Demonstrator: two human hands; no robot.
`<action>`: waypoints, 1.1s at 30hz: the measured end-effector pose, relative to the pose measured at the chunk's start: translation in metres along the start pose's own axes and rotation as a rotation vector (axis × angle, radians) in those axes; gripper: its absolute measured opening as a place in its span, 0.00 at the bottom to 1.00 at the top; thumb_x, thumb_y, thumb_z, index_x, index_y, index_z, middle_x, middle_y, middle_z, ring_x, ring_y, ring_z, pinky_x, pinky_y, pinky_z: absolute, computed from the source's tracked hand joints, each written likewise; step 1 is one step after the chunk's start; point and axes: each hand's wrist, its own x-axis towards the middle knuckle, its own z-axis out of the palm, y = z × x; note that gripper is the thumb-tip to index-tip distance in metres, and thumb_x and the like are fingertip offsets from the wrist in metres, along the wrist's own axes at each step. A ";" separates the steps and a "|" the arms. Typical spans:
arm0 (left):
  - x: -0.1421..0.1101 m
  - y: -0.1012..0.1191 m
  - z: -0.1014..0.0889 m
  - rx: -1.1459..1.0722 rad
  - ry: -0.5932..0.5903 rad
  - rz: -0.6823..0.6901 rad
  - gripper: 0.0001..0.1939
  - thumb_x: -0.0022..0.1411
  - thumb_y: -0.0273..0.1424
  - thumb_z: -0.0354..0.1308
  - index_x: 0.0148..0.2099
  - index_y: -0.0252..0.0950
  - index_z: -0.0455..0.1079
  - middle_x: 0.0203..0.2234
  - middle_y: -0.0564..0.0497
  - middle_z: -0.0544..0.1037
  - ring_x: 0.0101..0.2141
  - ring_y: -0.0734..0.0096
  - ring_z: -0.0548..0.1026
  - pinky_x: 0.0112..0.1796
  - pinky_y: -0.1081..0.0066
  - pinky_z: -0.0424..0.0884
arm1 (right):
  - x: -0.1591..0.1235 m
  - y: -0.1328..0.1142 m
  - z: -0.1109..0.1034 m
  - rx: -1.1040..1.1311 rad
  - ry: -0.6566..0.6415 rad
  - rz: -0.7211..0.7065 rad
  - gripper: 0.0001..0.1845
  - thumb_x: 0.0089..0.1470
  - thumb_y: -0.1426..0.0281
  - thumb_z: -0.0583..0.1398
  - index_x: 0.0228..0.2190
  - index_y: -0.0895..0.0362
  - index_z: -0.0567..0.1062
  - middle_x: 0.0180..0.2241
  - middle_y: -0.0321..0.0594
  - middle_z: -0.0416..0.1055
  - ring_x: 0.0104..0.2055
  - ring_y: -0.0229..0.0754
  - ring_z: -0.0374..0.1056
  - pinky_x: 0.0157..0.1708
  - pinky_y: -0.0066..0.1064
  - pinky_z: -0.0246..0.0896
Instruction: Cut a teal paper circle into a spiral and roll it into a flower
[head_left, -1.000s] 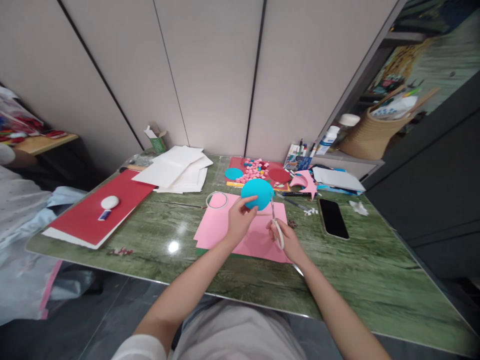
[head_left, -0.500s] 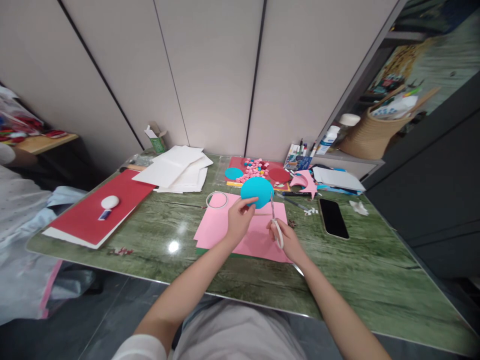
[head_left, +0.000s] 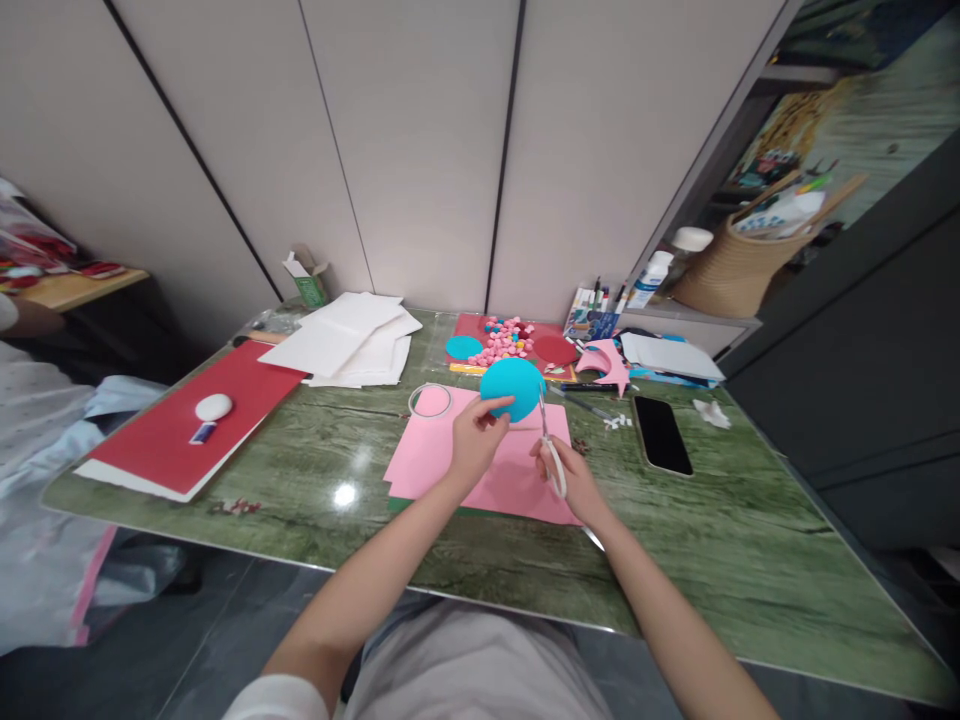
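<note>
Above a stack of pink paper sheets (head_left: 427,465) on a green wood-patterned table (head_left: 720,560), two bare hands meet. The right hand (head_left: 571,480), over the stack's right side, has its fingers curled around the white handles of metal-bladed scissors (head_left: 548,445). The left hand (head_left: 478,440), over the stack's middle, pinches a bright blue paper disc (head_left: 508,382) by its lower edge, index finger across its face; the blades reach the disc's right edge. At the stack's far left corner lies a pale, thin ring (head_left: 410,402); beyond the stack, small, mostly pink pieces (head_left: 504,345) are heaped on a red sheet (head_left: 468,327). If the disc swivels or bends in that light pinch, the scissors could bite too deep and spoil its round outline. Whether the blades are parted is too fine to tell; fingertips behind the disc are hidden, and the disc covers part of what lies beyond.
</note>
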 end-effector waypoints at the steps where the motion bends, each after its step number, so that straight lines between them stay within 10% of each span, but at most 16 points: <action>1: 0.000 0.000 0.000 0.000 0.000 -0.001 0.12 0.51 0.29 0.54 0.39 0.36 0.73 0.28 0.50 0.72 0.25 0.77 0.64 0.29 0.74 0.62 | 0.000 -0.001 0.000 -0.001 0.003 0.000 0.14 0.54 0.59 0.50 0.30 0.57 0.66 0.19 0.32 0.59 0.23 0.34 0.55 0.25 0.26 0.51; 33: 0.000 0.000 0.002 -0.030 0.022 -0.010 0.12 0.50 0.31 0.55 0.39 0.37 0.72 0.29 0.50 0.73 0.27 0.76 0.66 0.30 0.74 0.64 | 0.000 -0.003 0.002 -0.016 0.010 0.019 0.17 0.54 0.57 0.49 0.29 0.57 0.66 0.18 0.33 0.59 0.22 0.35 0.56 0.24 0.26 0.52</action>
